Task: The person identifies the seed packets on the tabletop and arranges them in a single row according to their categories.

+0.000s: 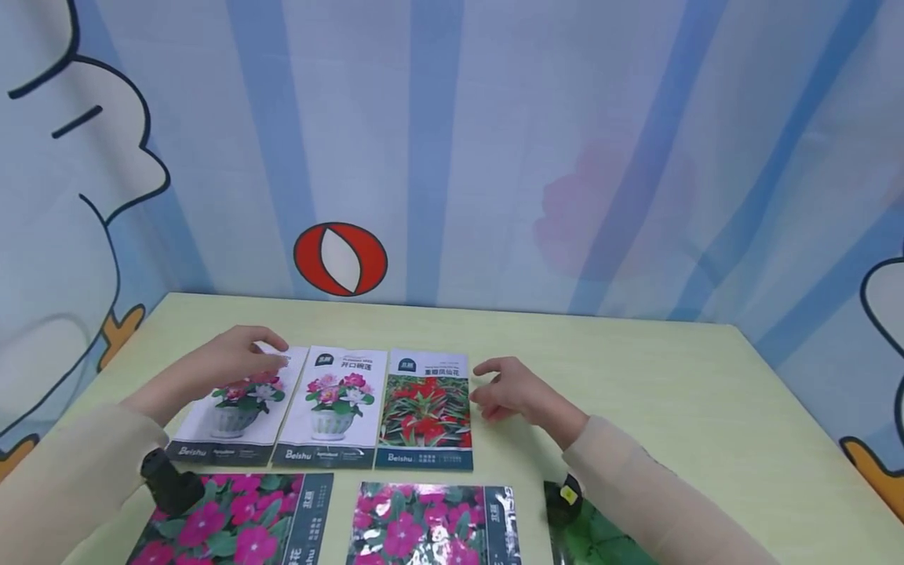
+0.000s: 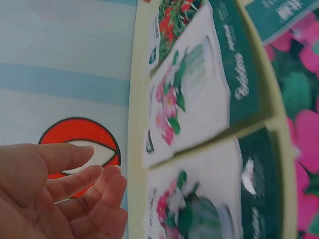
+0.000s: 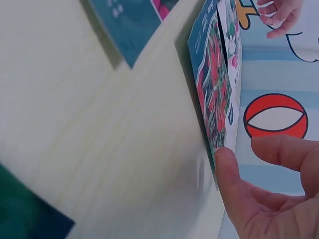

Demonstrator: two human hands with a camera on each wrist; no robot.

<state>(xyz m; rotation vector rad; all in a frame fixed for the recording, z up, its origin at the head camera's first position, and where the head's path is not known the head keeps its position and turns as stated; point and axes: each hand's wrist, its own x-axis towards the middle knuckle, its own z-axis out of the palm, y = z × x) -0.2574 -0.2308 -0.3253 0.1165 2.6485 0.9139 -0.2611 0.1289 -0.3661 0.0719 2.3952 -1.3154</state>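
Three flower seed packets lie side by side in a row on the table. The left packet (image 1: 233, 424) and the middle packet (image 1: 328, 392) both show pink blooms in a striped pot. Red flowers cover the right packet (image 1: 426, 412). Over the upper part of the left packet hovers my left hand (image 1: 229, 361), fingers loosely bent and holding nothing; it hides part of that packet. My right hand (image 1: 519, 392) is at the right edge of the red-flower packet, fingers loosely curled. In the right wrist view, a fingertip (image 3: 225, 157) overlaps that packet's edge.
Nearer the front lie two packets with magenta flowers, one at left (image 1: 257, 526) and one in the middle (image 1: 417, 526). A green-leaf packet (image 1: 600, 541) is partly hidden under the right forearm. Behind the pale yellow table (image 1: 636, 377) hangs a striped blue curtain (image 1: 487, 157).
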